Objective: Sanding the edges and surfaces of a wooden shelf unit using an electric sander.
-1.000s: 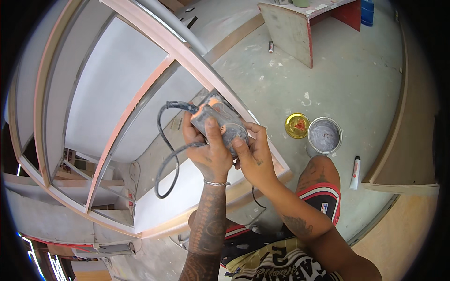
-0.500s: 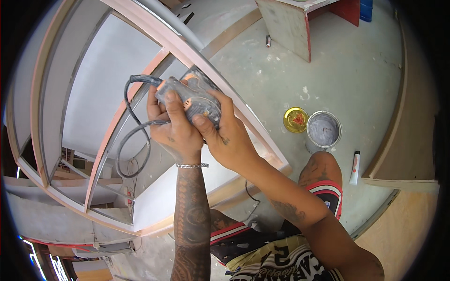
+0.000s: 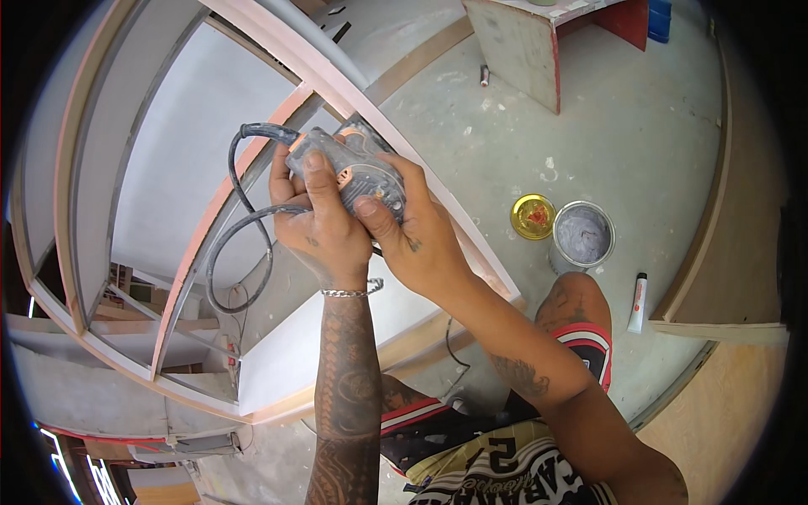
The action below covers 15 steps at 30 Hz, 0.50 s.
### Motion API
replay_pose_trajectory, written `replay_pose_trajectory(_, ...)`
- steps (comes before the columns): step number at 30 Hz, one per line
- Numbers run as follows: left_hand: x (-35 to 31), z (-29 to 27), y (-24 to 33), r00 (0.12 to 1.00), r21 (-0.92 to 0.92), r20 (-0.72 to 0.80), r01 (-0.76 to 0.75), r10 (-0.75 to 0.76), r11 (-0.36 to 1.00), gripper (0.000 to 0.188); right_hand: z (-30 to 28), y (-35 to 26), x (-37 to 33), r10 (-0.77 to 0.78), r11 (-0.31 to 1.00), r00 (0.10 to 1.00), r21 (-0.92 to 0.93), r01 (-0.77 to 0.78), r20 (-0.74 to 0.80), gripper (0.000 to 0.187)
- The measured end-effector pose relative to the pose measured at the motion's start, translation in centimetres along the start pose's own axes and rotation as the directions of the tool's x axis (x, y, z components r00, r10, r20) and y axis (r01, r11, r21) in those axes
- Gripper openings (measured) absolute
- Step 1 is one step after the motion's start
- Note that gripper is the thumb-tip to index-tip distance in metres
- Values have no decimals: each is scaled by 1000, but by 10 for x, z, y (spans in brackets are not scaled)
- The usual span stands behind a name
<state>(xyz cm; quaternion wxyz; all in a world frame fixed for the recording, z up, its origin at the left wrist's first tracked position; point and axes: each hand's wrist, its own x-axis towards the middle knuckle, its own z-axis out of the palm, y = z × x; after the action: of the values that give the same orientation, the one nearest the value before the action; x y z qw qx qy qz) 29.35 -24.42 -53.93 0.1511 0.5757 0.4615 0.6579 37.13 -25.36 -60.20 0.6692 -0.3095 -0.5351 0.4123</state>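
Observation:
Both my hands are closed round a dusty grey electric sander (image 3: 370,181) with orange parts. My left hand (image 3: 324,223) grips its cord end, thumb on top. On the other side, my right hand (image 3: 412,231) wraps the body with the thumb pressed on it. A black power cord (image 3: 220,282) leaves the sander and loops back under my left wrist. The sander's pad end lies against the long pinkish edge rail (image 3: 459,227) of a framed panel structure. The underside of the sander is hidden, so I cannot tell how it touches the rail.
An open can of grey paste (image 3: 582,234) stands on the floor by my knee, beside a gold lid (image 3: 533,216). A white tube (image 3: 638,301) lies to the right. Crosswise ribs (image 3: 244,164) divide the frame. A red-edged table (image 3: 518,50) stands at the back.
The sander and both hands have shifted slightly to the right. My grip stays the same, and the cord loop has moved a little with the tool.

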Motion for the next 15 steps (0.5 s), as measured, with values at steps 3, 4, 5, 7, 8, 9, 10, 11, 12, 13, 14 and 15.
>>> replay_pose_trajectory(3,-2,-1,-3,1000,-8,-1,-29,29,1000,43,1,0,-4,0,1000,1000,11,0,20,64)
replay_pose_trajectory(4,-8,1,-7,997,-34,-55,-48,46,998,43,1,4,-7,-6,1000,1000,14,5,21,64)
replay_pose_trajectory(5,-12,3,-9,992,-58,-109,-69,62,996,43,3,12,-10,-44,999,999,31,43,9,64)
replay_pose_trajectory(7,-13,3,-9,993,-87,-110,-59,49,994,44,3,11,-10,-78,996,997,41,78,-8,63)
replay_pose_trajectory(8,-9,0,-6,995,-37,-86,-55,52,998,44,3,9,-8,-52,998,999,30,52,-4,63)
replay_pose_trajectory(9,-5,2,-7,997,3,-56,-43,43,999,44,1,7,-4,-20,1000,1000,5,20,-8,64)
replay_pose_trajectory(10,3,-1,0,997,6,-57,-46,46,999,44,4,1,2,-21,1000,1000,9,21,-8,64)
replay_pose_trajectory(11,13,-2,6,996,63,-40,-75,78,995,43,8,-4,11,-49,999,999,2,49,-21,64)
replay_pose_trajectory(12,23,-6,11,994,120,-24,-103,107,987,42,13,-8,18,-74,997,997,-4,74,-30,63)
replay_pose_trajectory(13,32,-6,12,995,120,-21,-96,99,988,42,16,-13,24,-67,998,997,-8,67,-31,63)
replay_pose_trajectory(14,40,-7,13,993,61,-33,-110,113,992,49,18,-19,30,-62,998,998,2,62,-23,63)
replay_pose_trajectory(15,44,-5,13,991,0,-45,-124,124,992,57,19,-21,33,-58,998,998,10,58,-16,63)
